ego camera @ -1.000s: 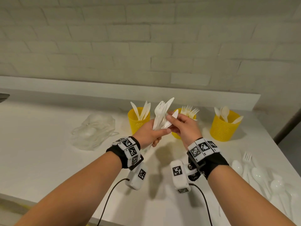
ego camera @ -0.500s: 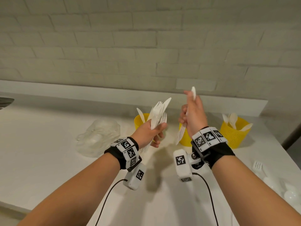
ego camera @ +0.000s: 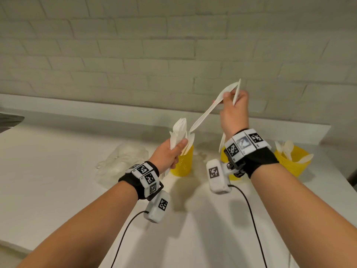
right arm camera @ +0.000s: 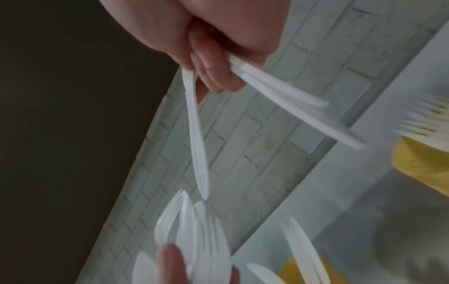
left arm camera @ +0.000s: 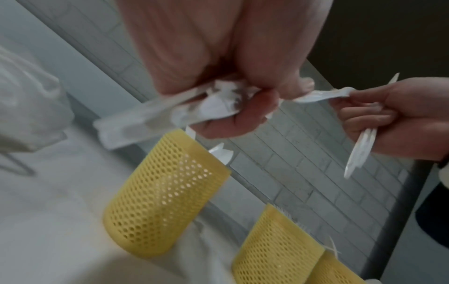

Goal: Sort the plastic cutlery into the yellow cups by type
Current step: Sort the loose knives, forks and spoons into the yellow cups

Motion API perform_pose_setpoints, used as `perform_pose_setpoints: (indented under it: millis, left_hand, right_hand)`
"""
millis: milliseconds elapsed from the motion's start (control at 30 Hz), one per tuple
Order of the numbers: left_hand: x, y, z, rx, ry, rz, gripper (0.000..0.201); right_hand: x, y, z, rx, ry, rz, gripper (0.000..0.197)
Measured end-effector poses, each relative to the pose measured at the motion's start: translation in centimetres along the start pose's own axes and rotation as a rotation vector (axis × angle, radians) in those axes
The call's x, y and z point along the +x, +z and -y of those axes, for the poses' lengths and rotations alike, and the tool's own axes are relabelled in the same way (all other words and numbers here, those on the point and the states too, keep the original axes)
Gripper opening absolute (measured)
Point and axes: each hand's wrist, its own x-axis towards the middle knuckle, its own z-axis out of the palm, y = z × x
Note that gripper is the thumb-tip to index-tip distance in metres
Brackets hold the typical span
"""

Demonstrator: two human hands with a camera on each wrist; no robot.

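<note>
I see a white cutlery bunch upright in my left fingers, and knives pinched in my right fingers. Three yellow mesh cups stand below them, each holding cutlery.

Bare forearms on both sides, no sleeves. On the left wrist, a black strap wrapped with white tiles, each printed with a black square code marker. Under it hangs a white rounded camera block with its own marker, and a thin black cable trails off it. Same on the right: black band, white marker tiles, a white block on a metal-screwed bracket, and a black cable looping down.
</note>
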Motion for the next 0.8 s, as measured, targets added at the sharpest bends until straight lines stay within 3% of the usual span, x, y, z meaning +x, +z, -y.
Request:
perform_pose_setpoints:
  millis: [67,133,267,400,500,600,733,800]
  left_hand:
    - [0.4,-0.9,0.1,-0.023,-0.004,-0.049,0.033]
    - [0.9,-1.7,0.2,-0.062,-0.015,-0.073,0.037]
    - [1.5,-2.5,0.1,-0.159,-0.022,-0.035,0.042]
    - [1.7,-2.9,0.1,-0.168,-0.016,-0.010,0.042]
    - [1.9,-3.2,0.4,-0.150,-0.004,-0.007,0.040]
    - [2.2,-3.6,0.8,-0.133,0.008,-0.016,0.037]
    - [2.5,-3.8,1.1,-0.091,0.028,-0.052,0.047]
    - [2.5,-3.8,1.2,-0.069,0.041,-0.053,0.046]
  right_hand:
    - [0.3,0.3,0.6,-0.035,-0.071,-0.010,0.011]
    - [0.0,1.4,-0.1,-0.128,-0.066,0.077,0.022]
    - [-1.8,3.6,-4.1,-0.355,0.069,0.257,0.025]
    - [-3.6,4.3,-7.6,-0.389,0.194,0.371,0.036]
    - [-3.4,4.5,-7.5,-0.361,0.197,0.334,0.053]
    - [-1.9,4.7,-5.7,-0.254,0.141,0.267,0.018]
    - [-0.7,5.1,-3.7,-0.280,0.006,0.179,0.039]
    - [-0.9,5.2,-3.3,-0.293,-0.049,0.161,0.036]
